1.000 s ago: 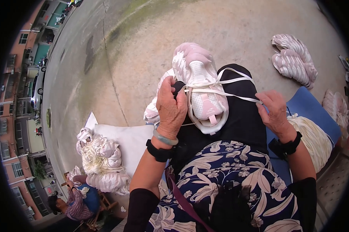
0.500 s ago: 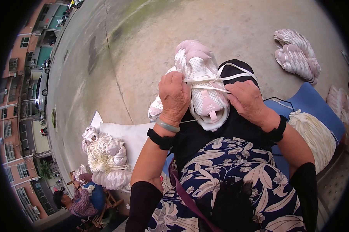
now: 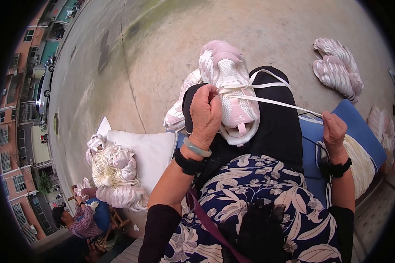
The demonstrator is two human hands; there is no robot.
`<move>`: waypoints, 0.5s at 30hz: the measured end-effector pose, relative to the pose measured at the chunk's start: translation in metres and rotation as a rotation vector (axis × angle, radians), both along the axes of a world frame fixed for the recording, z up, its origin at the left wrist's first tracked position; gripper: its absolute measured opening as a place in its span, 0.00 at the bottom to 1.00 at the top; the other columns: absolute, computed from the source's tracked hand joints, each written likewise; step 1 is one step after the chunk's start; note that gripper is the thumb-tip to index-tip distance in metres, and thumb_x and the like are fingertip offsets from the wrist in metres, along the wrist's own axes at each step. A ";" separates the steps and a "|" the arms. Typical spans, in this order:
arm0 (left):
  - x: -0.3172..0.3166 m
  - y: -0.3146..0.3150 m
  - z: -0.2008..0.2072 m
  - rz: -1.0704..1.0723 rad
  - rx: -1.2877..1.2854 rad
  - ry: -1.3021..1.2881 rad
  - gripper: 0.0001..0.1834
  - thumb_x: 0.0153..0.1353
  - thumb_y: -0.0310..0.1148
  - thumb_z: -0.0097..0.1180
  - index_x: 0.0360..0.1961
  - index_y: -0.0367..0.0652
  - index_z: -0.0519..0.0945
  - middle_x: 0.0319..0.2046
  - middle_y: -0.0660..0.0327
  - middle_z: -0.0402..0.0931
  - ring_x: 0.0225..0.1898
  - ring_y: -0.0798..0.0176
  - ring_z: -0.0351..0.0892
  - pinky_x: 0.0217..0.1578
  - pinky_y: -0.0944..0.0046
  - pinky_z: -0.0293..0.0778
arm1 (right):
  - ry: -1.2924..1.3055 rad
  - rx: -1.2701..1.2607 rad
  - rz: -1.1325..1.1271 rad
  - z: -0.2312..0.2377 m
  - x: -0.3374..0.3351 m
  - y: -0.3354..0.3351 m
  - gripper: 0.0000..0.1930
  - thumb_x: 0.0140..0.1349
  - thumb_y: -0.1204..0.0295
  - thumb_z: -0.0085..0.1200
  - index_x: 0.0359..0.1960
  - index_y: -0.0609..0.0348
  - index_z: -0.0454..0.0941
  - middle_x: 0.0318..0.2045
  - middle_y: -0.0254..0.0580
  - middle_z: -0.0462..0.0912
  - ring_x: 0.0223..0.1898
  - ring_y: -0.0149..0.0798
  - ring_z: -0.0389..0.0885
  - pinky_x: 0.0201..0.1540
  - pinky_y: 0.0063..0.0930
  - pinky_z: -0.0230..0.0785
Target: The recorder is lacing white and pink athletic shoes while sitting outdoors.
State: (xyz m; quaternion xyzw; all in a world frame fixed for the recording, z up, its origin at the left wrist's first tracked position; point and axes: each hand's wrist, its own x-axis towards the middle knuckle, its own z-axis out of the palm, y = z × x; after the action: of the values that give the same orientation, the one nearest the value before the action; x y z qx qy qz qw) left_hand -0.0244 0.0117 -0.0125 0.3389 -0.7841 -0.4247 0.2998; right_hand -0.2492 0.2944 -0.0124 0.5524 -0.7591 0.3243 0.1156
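Across my black-clad lap lies a pink and white shoe upper [image 3: 236, 70], its toe pointing away and its padded collar toward me. White shoelace [image 3: 274, 101] crosses its front in a few rows, with a loose loop at the right over my knee. My left hand [image 3: 205, 115] is closed at the upper's left edge by the lace holes; its fingertips are partly hidden. Well out to the right, my right hand [image 3: 335, 133] pinches one lace end, and that lace runs nearly straight back to the upper.
Bundled uppers with laces [image 3: 114, 164] sit at left by a white sheet [image 3: 142, 142]. A hank of cream laces [image 3: 357, 162] lies on blue cloth [image 3: 353, 118] at right. Stacked uppers [image 3: 337, 68] stand on the concrete. Another person [image 3: 85, 221] sits lower left.
My right hand has moved right and down, drawing the lace out from the upper. My left hand has shifted slightly right and stays at the upper's left edge.
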 end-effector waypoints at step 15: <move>-0.023 0.009 0.030 -0.165 -0.562 -0.094 0.05 0.49 0.27 0.57 0.28 0.39 0.79 0.42 0.52 0.75 0.45 0.48 0.72 0.46 0.53 0.64 | -0.237 -0.064 0.245 0.031 0.084 -0.141 0.26 0.42 0.62 0.63 0.44 0.61 0.71 0.35 0.47 0.76 0.35 0.48 0.77 0.37 0.36 0.68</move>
State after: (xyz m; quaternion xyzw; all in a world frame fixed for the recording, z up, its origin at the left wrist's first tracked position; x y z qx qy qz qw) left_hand -0.0474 0.0210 0.0171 0.1971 -0.9088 -0.1979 0.3099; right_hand -0.1656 0.1535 0.0190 0.5948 -0.6836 0.4231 0.0022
